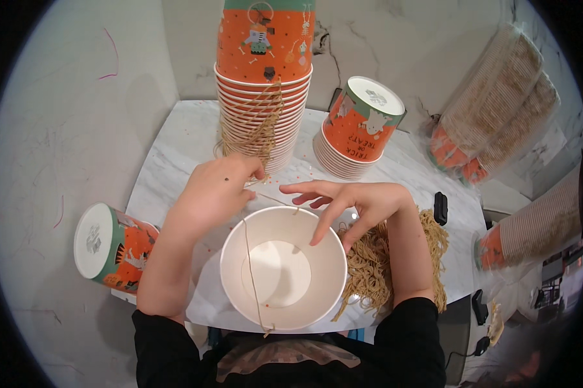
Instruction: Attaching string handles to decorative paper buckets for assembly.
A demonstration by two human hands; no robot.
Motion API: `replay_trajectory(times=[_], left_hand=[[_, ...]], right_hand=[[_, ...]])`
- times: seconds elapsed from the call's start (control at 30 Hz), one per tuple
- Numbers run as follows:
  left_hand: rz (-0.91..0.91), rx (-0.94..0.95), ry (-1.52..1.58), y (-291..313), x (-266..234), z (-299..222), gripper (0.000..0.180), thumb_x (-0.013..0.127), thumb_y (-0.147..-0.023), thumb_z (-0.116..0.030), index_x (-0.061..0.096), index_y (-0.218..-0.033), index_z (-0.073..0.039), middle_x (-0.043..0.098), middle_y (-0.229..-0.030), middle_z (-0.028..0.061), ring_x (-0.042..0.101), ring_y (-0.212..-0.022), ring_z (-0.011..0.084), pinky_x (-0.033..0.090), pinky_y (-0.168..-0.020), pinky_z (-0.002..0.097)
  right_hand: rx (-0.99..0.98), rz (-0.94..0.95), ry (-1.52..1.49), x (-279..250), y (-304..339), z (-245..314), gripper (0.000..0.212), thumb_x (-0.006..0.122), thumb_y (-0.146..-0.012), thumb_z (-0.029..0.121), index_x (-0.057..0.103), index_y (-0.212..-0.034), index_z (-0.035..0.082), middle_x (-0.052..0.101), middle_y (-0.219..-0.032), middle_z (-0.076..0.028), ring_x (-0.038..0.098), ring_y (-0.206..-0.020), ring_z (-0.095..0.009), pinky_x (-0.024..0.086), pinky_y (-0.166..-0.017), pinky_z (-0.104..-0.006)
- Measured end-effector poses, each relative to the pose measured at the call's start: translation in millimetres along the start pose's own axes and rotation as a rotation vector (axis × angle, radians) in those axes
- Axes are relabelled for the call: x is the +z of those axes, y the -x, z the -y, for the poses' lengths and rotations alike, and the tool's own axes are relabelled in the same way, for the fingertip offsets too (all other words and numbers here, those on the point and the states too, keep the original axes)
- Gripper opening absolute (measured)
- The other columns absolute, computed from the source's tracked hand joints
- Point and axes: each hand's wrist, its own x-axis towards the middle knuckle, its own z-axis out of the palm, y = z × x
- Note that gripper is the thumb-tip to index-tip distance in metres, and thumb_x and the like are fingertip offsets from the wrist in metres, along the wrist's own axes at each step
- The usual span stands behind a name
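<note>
A white paper bucket (280,275) stands with its mouth up in front of me, and a thin tan string (250,271) lies across its opening. My left hand (222,191) is at the bucket's far left, thumb and forefinger pinched on string. Over the far right rim is my right hand (359,204), fingers spread, holding nothing I can see. Its fingertips reach over the bucket's opening. Loose tan strings (265,132) hang down the side of a tall stack of orange buckets (265,48) beyond my left hand. Under my right forearm lies a heap of tan strings (372,265).
A shorter stack of upside-down orange buckets (362,129) stands at the back right. Another bucket (120,249) lies tilted at the left edge. Plastic-wrapped bucket stacks (492,103) lean at the right. A small black object (441,208) lies on the marbled table (169,152).
</note>
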Motion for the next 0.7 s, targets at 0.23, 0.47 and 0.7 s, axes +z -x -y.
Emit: replay_trajectory(times=[0.23,0.47,0.7], left_hand=[[0.06,0.543,0.508,3,-19,-10,0.03,0.062,-0.099,-0.028,0.067,-0.113,-0.002,0.066,-0.118,0.0163,0.062,-0.112,0.0318,0.049,-0.097,0.0378],[0.396,0.233,1.316,15,-46,-19,0.034,0.068,-0.098,-0.024,0.065,-0.121,0.001,0.071,-0.109,0.0032,0.063,-0.098,0.007,0.05,-0.089,0.025],[-0.023,0.076,1.775,1,-44,-9,0.033,0.056,-0.103,-0.015,0.06,-0.123,0.01,0.069,-0.118,0.0148,0.068,-0.105,0.017,0.056,-0.094,0.0316]], right_hand=[[0.131,-0.314,-0.211,-5,13,19,0.015,0.071,-0.095,0.019,0.067,-0.097,0.004,0.056,-0.145,-0.017,0.051,-0.134,-0.024,0.04,-0.111,-0.039],[0.355,-0.695,-0.202,2,30,19,0.043,0.048,-0.109,0.034,0.058,-0.133,0.001,0.065,-0.12,-0.001,0.059,-0.111,-0.01,0.049,-0.097,-0.0307],[0.284,-0.601,0.149,-8,46,-5,0.071,0.076,-0.088,0.018,0.044,-0.148,-0.002,0.052,-0.145,-0.01,0.052,-0.13,-0.02,0.042,-0.11,-0.0364]])
